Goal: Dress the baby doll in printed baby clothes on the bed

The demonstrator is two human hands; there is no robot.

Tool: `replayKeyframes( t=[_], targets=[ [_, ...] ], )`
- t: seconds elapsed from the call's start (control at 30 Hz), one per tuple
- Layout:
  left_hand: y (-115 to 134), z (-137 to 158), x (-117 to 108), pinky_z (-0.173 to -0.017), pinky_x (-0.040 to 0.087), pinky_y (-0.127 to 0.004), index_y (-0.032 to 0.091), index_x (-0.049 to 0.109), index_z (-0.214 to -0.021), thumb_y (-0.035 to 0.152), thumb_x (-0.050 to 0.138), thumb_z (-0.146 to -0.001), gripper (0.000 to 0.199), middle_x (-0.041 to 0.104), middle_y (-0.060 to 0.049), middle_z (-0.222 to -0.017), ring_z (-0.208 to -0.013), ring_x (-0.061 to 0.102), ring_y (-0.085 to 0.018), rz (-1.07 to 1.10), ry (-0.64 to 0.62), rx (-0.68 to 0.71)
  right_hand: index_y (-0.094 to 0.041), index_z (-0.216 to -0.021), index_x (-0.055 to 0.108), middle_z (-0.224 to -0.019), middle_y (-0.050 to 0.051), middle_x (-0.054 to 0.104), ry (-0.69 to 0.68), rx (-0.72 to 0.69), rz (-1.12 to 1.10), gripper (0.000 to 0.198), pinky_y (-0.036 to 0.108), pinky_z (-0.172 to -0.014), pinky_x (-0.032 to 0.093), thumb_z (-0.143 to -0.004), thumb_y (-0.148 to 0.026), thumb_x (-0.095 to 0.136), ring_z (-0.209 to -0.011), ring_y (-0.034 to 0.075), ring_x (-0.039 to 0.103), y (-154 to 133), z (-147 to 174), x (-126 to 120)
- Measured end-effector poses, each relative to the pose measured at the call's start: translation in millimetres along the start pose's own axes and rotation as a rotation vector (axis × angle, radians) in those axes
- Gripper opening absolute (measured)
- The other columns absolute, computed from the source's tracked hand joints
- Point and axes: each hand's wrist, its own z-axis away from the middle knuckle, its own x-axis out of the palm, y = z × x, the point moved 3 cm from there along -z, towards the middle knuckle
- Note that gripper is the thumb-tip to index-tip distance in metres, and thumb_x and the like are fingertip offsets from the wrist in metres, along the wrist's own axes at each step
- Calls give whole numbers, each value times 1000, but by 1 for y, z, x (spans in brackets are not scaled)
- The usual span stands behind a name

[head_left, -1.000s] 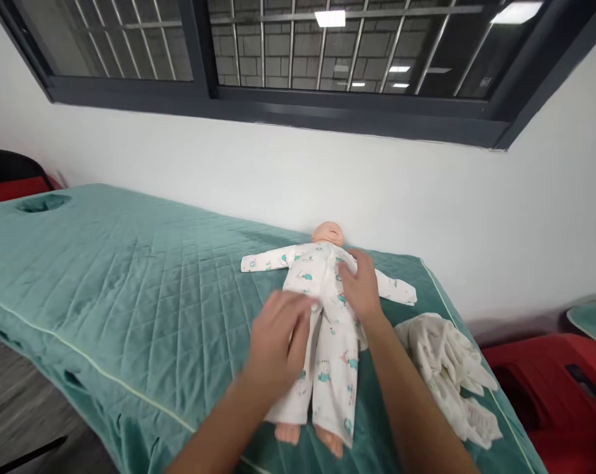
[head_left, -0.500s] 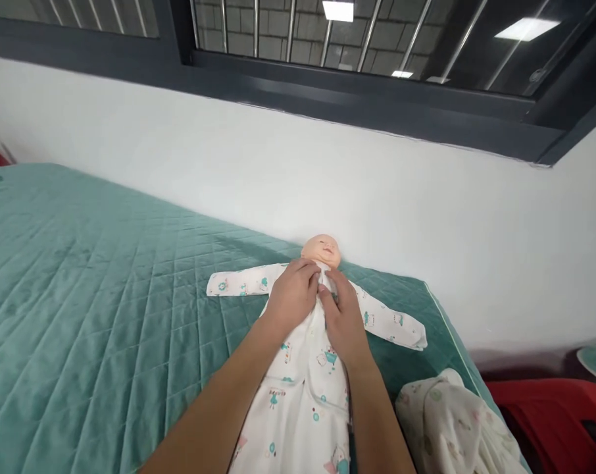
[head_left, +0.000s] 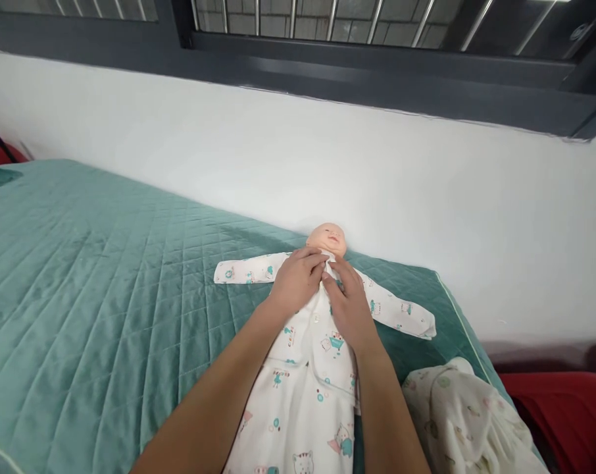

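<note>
A baby doll [head_left: 326,238] lies on its back with its head toward the wall. It wears a white baby jacket [head_left: 308,339] with a printed pattern, sleeves spread to both sides, above matching pants [head_left: 298,428]. My left hand [head_left: 300,280] and my right hand [head_left: 347,296] meet at the jacket's front, just below the doll's chin. Their fingers are closed on the two front edges at the neckline. The fastening between the fingertips is hidden. A small button shows lower down the front.
A green quilted cover [head_left: 130,276] spreads under the doll and reaches the white wall [head_left: 401,197]. To the right lies a crumpled printed white cloth [head_left: 466,415]. Red chairs [head_left: 564,408] stand past the right edge. A dark window frame [head_left: 327,72] runs above.
The view has shifted slightly, so the doll and hands appear a little higher and further right. Both hands stay at the neckline, with only small finger movement.
</note>
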Motion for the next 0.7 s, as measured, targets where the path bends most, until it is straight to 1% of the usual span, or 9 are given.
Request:
replayKeyframes(
  t=[0.13, 0.23, 0.3, 0.37, 0.43, 0.53, 0.7],
  targets=[
    [1, -1, -1, -108, 47, -37, 24, 70, -121, 24, 43, -98, 35, 64, -5, -132, -121, 59, -20, -10, -13, 26, -24, -127, 62, -150, 9, 49, -26, -17, 24, 42, 53, -118, 27, -96, -44, 44, -142, 28, 38, -2, 0, 0],
    [2, -1, -1, -109, 46, -36, 24, 70, -121, 23, 43, -98, 35, 65, -5, -131, -121, 59, -20, -18, -21, 43, -24, -128, 64, -150, 7, 49, -27, -6, 24, 42, 52, -119, 25, -96, -42, 44, -143, 28, 37, -3, 1, 1],
    [2, -1, -1, -109, 46, -36, 24, 70, -121, 23, 43, -98, 36, 64, -5, -132, -121, 59, -20, -24, -25, 36, -24, -124, 66, -149, 7, 50, 11, 41, -5, 41, 51, -118, 28, -94, -43, 47, -141, 28, 39, -3, 1, 1],
    [0, -1, 0, -109, 46, -38, 24, 71, -120, 23, 43, -98, 36, 63, -5, -134, -123, 58, -21, -27, -29, 17, -24, -124, 66, -146, 7, 53, 66, 79, -47, 40, 49, -113, 35, -92, -44, 50, -137, 28, 43, -2, 2, 0],
    [-1, 0, 1, -109, 45, -39, 25, 71, -120, 24, 43, -98, 36, 62, -4, -135, -125, 57, -22, -23, -34, 2, -25, -127, 63, -142, 8, 57, 98, 68, -68, 43, 48, -110, 39, -92, -45, 52, -134, 28, 47, -3, 2, 0],
    [-1, 0, 1, -109, 45, -40, 26, 73, -115, 27, 43, -98, 34, 63, -3, -134, -125, 56, -22, -21, -34, 13, -25, -133, 59, -140, 7, 58, 84, 17, -51, 45, 49, -113, 35, -94, -44, 49, -134, 27, 46, -4, 3, 0],
    [2, 0, 0, -109, 44, -40, 24, 75, -103, 28, 41, -99, 34, 65, -2, -132, -124, 56, -22, -37, -44, 48, -25, -141, 53, -147, 7, 51, 34, 33, -58, 49, 47, -117, 32, -97, -44, 46, -141, 26, 38, -7, 4, -1]
  ],
)
